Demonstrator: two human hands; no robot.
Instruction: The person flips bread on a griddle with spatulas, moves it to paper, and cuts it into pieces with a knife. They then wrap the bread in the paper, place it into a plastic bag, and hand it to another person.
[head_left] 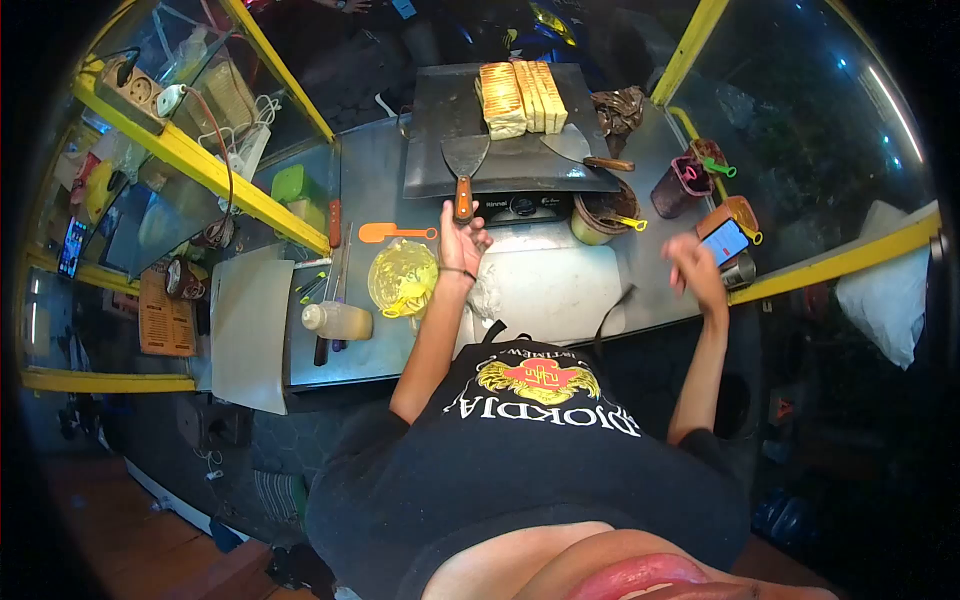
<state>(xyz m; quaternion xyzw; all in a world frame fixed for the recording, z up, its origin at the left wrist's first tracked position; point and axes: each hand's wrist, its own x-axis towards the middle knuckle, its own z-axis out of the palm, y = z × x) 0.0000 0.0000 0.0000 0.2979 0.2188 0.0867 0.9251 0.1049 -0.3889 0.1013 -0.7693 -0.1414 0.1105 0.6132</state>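
My left hand, a dark band at its wrist, is closed loosely around the wooden handle of a scraper. The scraper's wide metal blade rests on the front of the black griddle. Toasted bread, cut into thick slices, stands at the back of the griddle. A second scraper lies at the griddle's right front, its handle pointing right. My right hand hovers over the right side of the counter, fingers curled with nothing visible in them. Just beyond it is a lit phone.
Left on the counter are a tub of yellow spread, an orange spatula and a squeeze bottle. A tub of brown spread stands right of the stove. Yellow frame bars flank the counter.
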